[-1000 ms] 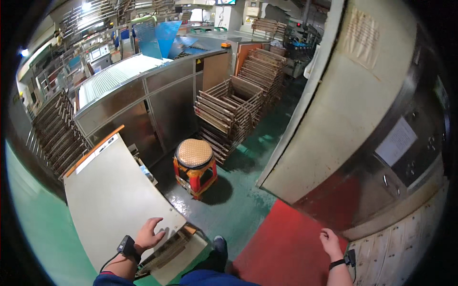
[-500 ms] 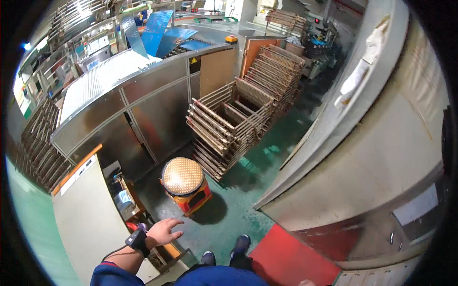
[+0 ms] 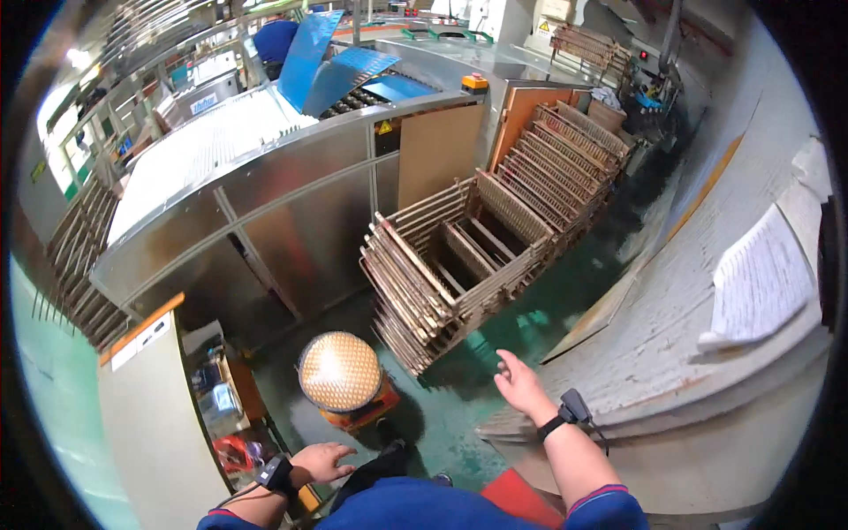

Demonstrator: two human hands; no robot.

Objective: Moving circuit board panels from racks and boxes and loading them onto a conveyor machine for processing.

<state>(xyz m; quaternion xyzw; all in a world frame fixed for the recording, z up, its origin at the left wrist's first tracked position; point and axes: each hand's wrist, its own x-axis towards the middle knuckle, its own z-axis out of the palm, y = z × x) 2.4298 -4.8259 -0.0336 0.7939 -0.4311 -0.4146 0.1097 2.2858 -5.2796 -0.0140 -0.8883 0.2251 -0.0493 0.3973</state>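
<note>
My left hand (image 3: 323,462), with a black device strapped to its wrist, hangs with fingers loosely apart and holds nothing. Just beyond it stands a round stool (image 3: 340,371) with a tan, patterned top over a red and yellow base. My right hand (image 3: 521,386) reaches forward over the floor, fingers partly spread and with nothing in them; another black device sits on that wrist. Farther ahead of it is a row of stacked metal racks (image 3: 442,283) with comb-like bars.
A long metal-sided machine (image 3: 309,230) with blue panels (image 3: 309,57) and an orange button (image 3: 474,84) runs across the back. At left, a pale cabinet (image 3: 146,415) adjoins shelves of small items. A grey wall surface with a paper sheet (image 3: 764,278) lines the right.
I have stepped toward the stool and the racks, which now appear nearer. My right hand and forearm have come up into view. My left hand has dropped lower in the picture.
</note>
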